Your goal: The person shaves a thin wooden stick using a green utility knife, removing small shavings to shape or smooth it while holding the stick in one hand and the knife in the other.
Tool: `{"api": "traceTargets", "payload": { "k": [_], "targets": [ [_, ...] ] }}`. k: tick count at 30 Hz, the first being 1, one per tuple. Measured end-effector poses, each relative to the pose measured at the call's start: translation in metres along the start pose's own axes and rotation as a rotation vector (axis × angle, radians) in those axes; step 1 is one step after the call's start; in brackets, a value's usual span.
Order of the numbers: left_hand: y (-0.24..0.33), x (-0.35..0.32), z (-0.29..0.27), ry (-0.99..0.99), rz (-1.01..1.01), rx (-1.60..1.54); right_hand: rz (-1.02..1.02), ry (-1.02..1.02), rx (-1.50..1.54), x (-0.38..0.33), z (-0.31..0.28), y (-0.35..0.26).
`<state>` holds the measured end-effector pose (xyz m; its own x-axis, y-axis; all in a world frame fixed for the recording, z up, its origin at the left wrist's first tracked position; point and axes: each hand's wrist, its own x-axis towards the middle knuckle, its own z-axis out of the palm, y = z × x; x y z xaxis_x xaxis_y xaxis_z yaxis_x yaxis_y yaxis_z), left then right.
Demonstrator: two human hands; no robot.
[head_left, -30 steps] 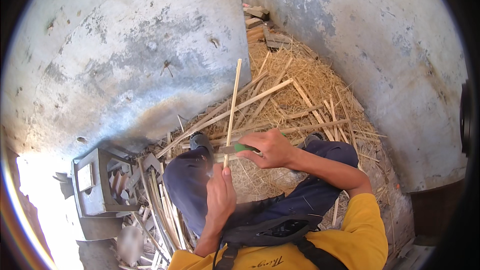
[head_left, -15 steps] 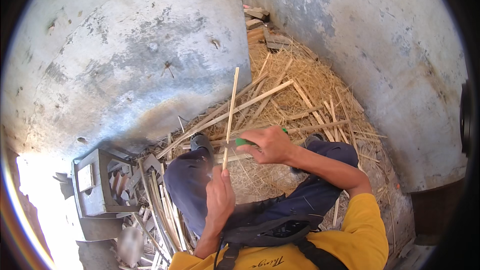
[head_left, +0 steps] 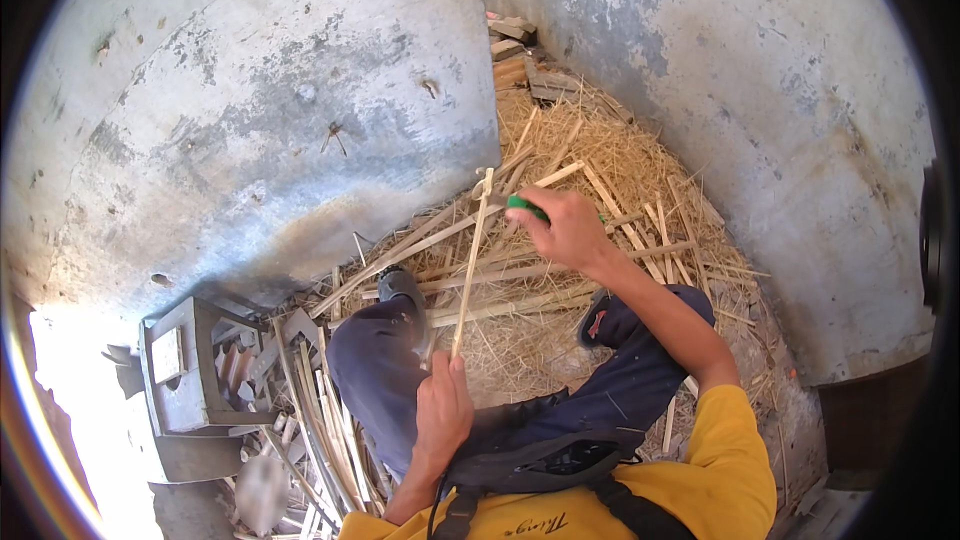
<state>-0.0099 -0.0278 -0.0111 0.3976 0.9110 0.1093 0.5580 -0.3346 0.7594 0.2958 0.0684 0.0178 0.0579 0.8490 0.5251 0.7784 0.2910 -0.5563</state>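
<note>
Since a second ago my right hand (head_left: 568,230) has slid with the green-handled knife (head_left: 522,205) from near the strip's (head_left: 470,265) bottom up to its top end, and the strip leans a little more to the right. My left hand (head_left: 443,410) stays closed around the strip's lower end, just above my lap, so the strip stands nearly upright between my two hands. My right fist is shut on the knife handle, the blade meeting the strip's top, where it looks split. Behind lies a heap of shavings (head_left: 600,170) and loose strips. My left shoe (head_left: 400,285) rests beside the strip.
</note>
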Motion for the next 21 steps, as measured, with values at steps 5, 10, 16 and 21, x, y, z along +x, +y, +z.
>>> {"api": "traceTargets", "payload": {
  "k": [5, 10, 16, 21],
  "targets": [
    [-0.009, -0.015, -0.007, -0.065, 0.022, -0.007, 0.304, 0.115, -0.19, 0.037, -0.041, 0.055],
    [-0.017, 0.007, -0.012, 0.039, -0.05, -0.042, 0.198, 0.054, -0.107, 0.022, -0.043, 0.046],
    [-0.011, 0.027, -0.014, -0.139, -0.251, -0.637, 0.009, -0.067, 0.245, -0.009, -0.004, -0.002],
    [0.0, 0.038, -0.009, -0.178, -0.319, -0.729, -0.203, -0.193, 0.297, -0.036, 0.021, -0.041]
  ]
}}
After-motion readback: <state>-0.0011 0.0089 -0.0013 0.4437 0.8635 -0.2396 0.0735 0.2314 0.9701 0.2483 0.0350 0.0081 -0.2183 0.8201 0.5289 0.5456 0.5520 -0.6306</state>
